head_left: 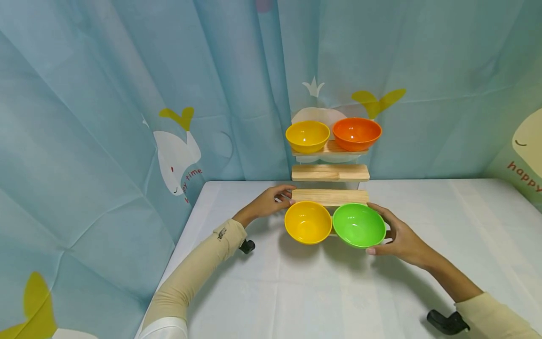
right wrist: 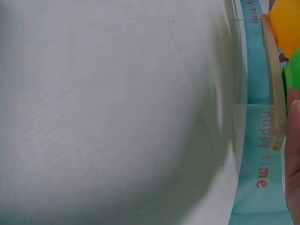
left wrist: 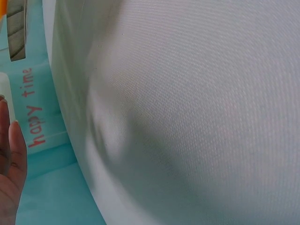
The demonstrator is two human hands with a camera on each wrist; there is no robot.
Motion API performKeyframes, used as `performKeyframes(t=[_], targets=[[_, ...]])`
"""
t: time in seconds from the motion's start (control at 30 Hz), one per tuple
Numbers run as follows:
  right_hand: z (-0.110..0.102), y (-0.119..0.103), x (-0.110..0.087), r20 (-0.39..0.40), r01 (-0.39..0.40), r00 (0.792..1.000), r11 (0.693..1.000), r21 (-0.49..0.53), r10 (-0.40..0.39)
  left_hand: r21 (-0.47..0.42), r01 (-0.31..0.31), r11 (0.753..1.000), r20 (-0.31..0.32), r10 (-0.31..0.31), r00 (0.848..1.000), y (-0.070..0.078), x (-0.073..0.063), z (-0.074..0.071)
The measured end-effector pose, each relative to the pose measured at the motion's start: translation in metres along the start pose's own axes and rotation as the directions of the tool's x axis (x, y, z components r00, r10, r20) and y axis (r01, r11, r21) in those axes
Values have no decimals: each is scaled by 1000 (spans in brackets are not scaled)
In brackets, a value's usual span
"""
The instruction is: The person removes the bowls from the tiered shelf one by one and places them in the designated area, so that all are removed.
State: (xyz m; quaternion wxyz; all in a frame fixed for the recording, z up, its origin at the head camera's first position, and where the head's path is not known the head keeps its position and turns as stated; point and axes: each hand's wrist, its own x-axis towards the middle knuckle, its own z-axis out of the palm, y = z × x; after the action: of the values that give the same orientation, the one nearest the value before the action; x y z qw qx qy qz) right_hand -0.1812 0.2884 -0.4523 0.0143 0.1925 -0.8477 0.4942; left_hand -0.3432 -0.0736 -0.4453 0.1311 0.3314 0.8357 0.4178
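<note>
curtain [head_left: 237, 84]: light blue, softly folded fabric beyond both hands, printed with white whales [head_left: 173, 157] and red lettering [head_left: 525, 177].
table [head_left: 254, 301]: pale, finely woven surface beneath the hands, lightly creased.
rack [head_left: 330, 173]: stepped, between the two hands, with smooth, round-edged boards [head_left: 330, 197] of pale, straight-grained wood.
left hand [head_left: 270, 200]: at the rack's left end, fingers loosely extended and slightly bent, thumb apart from the forefinger; how firmly they touch cannot be told.
right hand [head_left: 404, 240]: grips the green bowl [head_left: 359, 226], thumb at the near rim, fingers round the far side.
green bowl: glossy, round and smooth-walled, directly left of the right hand, at the rack's lowest step.
front yellow bowl [head_left: 307, 222]: same rounded shape and shine, just right of the left hand, beside the green one.
upper pair: upper yellow bowl [head_left: 307, 136] and orange bowl [head_left: 357, 134], side by side on the top step, beyond both hands.
head view: alone shows the upper pair and the bowls' hollow insides.
left wrist view: brings the table's weave up close, left fingers pointing up beside the lettering.
right wrist view: reveals a board's thickness and cut end beside the right hand, plus thin clear panels [right wrist: 253, 106], faint from the head.
</note>
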Motion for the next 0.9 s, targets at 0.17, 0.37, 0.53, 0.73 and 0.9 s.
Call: performKeyframes(t=[0.17, 0.37, 0.53, 0.73, 0.9], targets=[[0, 0, 0, 3, -2, 1000, 1000, 3, 2, 4, -3, 1000, 0, 3, 1000, 1, -1, 0], [-1, 0, 0, 5, -9, 1000, 1000, -2, 9, 14, 5, 1000, -4, -5, 1000, 2, -1, 0], [-1, 1, -1, 7, -9, 1000, 1000, -2, 9, 26, 7, 1000, -7, -6, 1000, 2, -1, 0], [-1, 3, -1, 2, 10, 1000, 1000, -10, -10, 23, 1, 1000, -7, -1, 1000, 2, 0, 0], [-2, 2, -1, -4, 27, 1000, 1000, -4, -27, 21, 1, 1000, -5, -1, 1000, 3, 0, -1]])
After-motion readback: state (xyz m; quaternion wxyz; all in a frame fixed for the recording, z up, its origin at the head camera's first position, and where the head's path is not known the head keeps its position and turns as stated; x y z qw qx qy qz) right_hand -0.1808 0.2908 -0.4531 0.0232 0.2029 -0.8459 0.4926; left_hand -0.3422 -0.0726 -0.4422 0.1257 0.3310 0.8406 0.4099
